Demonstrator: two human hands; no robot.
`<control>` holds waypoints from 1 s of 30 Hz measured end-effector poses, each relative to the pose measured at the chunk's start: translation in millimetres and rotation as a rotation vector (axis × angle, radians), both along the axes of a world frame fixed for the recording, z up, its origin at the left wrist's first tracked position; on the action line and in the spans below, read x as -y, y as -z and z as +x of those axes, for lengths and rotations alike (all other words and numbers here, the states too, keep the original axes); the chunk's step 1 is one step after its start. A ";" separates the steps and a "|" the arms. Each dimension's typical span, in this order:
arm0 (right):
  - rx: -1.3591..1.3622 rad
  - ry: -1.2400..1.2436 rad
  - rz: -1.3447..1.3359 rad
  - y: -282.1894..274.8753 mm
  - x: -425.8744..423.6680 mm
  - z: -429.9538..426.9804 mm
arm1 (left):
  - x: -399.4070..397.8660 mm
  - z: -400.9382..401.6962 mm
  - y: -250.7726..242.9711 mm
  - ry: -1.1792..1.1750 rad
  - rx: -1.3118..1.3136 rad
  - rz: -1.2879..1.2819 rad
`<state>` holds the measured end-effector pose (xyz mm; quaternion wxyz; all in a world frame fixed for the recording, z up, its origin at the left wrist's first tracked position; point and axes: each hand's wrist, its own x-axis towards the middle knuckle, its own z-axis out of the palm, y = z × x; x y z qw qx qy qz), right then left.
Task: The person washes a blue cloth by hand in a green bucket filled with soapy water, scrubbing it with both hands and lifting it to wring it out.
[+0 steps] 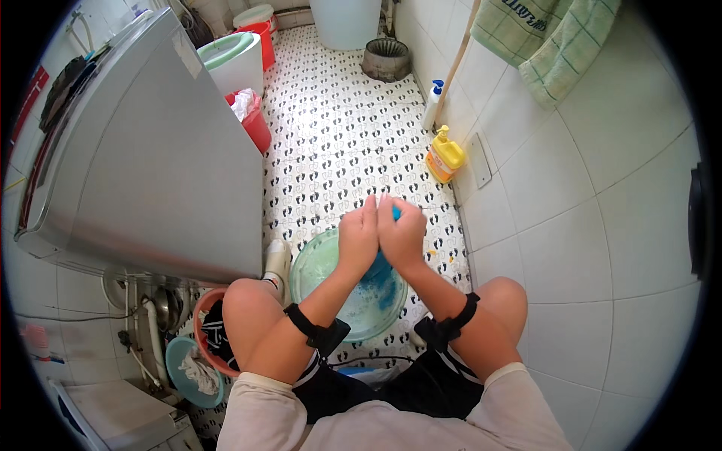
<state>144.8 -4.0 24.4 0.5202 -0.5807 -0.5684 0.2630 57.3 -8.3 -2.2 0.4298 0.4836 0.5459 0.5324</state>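
Side by side, my left hand [357, 228] and my right hand [403, 231] are closed as fists above a translucent green plastic basin [304, 270]. A blue cloth [379, 276] is gripped between them, and its lower part hangs down into the basin. A bit of the blue also shows at the top of my right fist. My fingers hide the rest of the gripped part. Foamy water covers the basin's bottom. The basin rests on the floor between my bent legs, and a black strapped device sits on each forearm.
A grey metal appliance [186, 169] stands at left. An orange basin [200, 315] and a blue basin [175, 375] hold clothes beside my left leg. A yellow pump bottle [444, 160] and a white pump bottle [432, 107] stand along the tiled right wall. Farther off is a red bin [256, 127].
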 end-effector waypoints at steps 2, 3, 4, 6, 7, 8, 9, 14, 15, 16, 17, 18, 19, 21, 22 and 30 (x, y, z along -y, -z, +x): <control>0.036 -0.106 -0.008 -10.1 15.5 -10.5 | -3.6 -15.6 2.3 0.000 -0.020 -0.044; 0.040 -0.101 -0.011 -8.2 13.7 -7.5 | -2.5 -11.7 1.8 0.005 -0.016 -0.046; 0.026 -0.061 -0.024 -5.0 9.2 -4.1 | -0.1 -6.0 0.7 0.002 -0.020 -0.012; -0.004 -0.003 -0.036 -1.7 -1.3 5.4 | 6.2 1.4 -3.8 0.006 -0.049 0.018; -0.002 -0.003 -0.034 -0.2 -1.5 5.2 | 4.7 2.0 -4.0 0.007 -0.048 0.020; 0.003 0.004 -0.022 1.3 -0.3 3.6 | 2.1 2.2 -3.6 0.010 -0.028 0.002; 0.000 0.003 -0.012 1.7 2.5 -2.6 | 0.5 -2.1 -1.7 0.007 -0.016 -0.017; 0.017 -0.005 -0.005 0.9 1.1 4.5 | 2.1 3.6 -1.3 0.009 -0.004 0.017; 0.016 0.013 -0.045 -1.2 -3.3 8.4 | 1.7 2.2 -0.9 0.006 -0.005 0.019; 0.005 0.024 -0.059 -0.7 -5.4 7.7 | 0.4 0.4 1.5 0.022 -0.025 0.026; -0.007 0.036 -0.074 0.9 -6.9 7.1 | -1.2 -0.8 4.8 0.040 -0.044 0.034; -0.016 0.018 -0.017 0.8 -2.5 -0.7 | -3.4 -2.5 7.7 0.030 -0.001 0.005; -0.026 0.001 0.039 -0.1 4.0 -9.8 | -5.0 -6.4 10.2 0.027 -0.006 0.005; -0.010 -0.058 0.011 -1.7 8.2 -9.1 | -7.6 -11.5 11.5 -0.002 0.005 -0.032; 0.006 -0.019 -0.007 2.7 3.7 -4.7 | -5.3 -2.9 10.9 -0.026 0.027 -0.011; -0.003 -0.034 -0.019 -2.4 8.3 -6.7 | -5.4 -11.3 5.6 0.014 -0.013 -0.046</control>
